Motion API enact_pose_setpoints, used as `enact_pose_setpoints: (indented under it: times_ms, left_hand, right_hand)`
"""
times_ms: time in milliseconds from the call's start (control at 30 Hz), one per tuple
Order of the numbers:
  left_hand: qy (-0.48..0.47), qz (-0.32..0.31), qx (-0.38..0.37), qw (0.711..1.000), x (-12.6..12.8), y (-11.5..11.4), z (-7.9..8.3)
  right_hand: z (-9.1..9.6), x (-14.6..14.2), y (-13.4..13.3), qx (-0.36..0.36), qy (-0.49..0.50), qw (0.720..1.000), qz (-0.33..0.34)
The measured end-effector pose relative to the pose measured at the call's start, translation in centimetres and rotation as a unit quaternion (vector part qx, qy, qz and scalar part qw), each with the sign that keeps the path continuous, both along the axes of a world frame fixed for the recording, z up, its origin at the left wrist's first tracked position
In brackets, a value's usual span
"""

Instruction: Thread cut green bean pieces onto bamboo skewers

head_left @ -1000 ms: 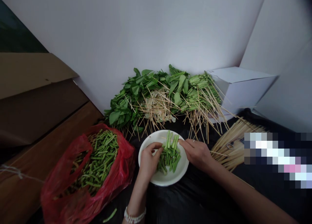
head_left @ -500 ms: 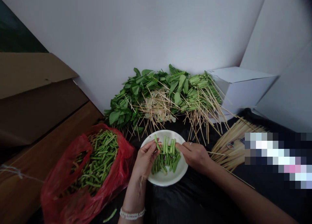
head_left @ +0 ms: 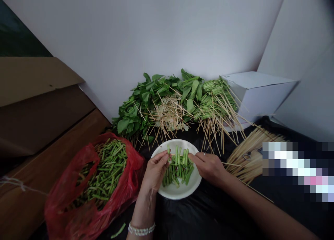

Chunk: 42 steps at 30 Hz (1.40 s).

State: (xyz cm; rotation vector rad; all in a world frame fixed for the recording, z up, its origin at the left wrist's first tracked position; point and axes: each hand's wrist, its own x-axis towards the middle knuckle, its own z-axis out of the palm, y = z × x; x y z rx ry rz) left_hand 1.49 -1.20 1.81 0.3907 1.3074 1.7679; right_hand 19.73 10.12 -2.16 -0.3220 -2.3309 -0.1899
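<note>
1. Firstly, from my remote view, the main change is at the left hand (head_left: 155,170): it has come up from the lower part of the white plate (head_left: 177,195) and now sits above the plate's left rim.
2. Left fingers (head_left: 161,157) are together and pinch one green bean piece (head_left: 168,148), which stands upright at the left end of a bamboo skewer (head_left: 231,164).
3. The right hand (head_left: 208,167) is over the plate's right rim. Right fingers (head_left: 194,157) are together and seem clamped on the skewer, which runs across the plate toward the left hand.
4. This means the short upright row along the skewer now reaches further left than one second ago, and the pinched piece stands at its left end. Below the row, cut green beans (head_left: 177,177) lie in a heap on the plate.
5. The plate stands near the far edge of a black plastic sheet (head_left: 188,215).
6. Toward the sheet's left side, a red plastic bag (head_left: 134,160) holds many more cut beans (head_left: 106,170), and one loose bean (head_left: 118,230) lies near the near edge.
7. Along the far edge are skewered leafy greens (head_left: 141,104) and skewered stems (head_left: 216,100), beside a white cardboard box (head_left: 261,97). Toward the right edge lies a bundle of loose skewers (head_left: 257,153) with scissors (head_left: 246,156) on it.
</note>
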Motion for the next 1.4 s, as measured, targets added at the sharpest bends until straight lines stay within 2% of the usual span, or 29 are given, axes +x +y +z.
enact_pose_setpoints:
  times_ms: [367, 667, 1000, 1233, 1300, 1400]
  left_hand:
    - [0.006, -0.001, 0.012, 1.0, -0.1, 0.2, -0.3]
    - [0.029, -0.016, -0.007, 0.999, -0.2, 0.3, -0.7]
    - [0.051, -0.032, -0.017, 0.998, 0.1, 0.1, -0.6]
    - [0.063, -0.053, -0.023, 0.996, 0.6, 0.4, -1.1]
    - [0.088, -0.057, -0.02, 0.994, 0.5, 0.5, -1.0]
    - [0.177, -0.079, -0.035, 0.98, 0.1, 0.5, -0.6]
  right_hand:
    - [-0.1, -0.1, 0.0, -0.002, 0.004, 1.0, 0.0]
    - [0.2, 0.0, 0.0, -0.011, 0.002, 1.0, 0.005]
    - [-0.7, -0.1, 0.3, -0.049, -0.003, 0.999, 0.02]
    - [-0.8, -0.1, 0.3, -0.038, -0.016, 0.999, 0.026]
    - [-0.6, -0.1, 0.3, -0.03, -0.015, 0.999, 0.018]
    - [-0.3, 0.0, 0.4, -0.01, -0.007, 1.0, 0.006]
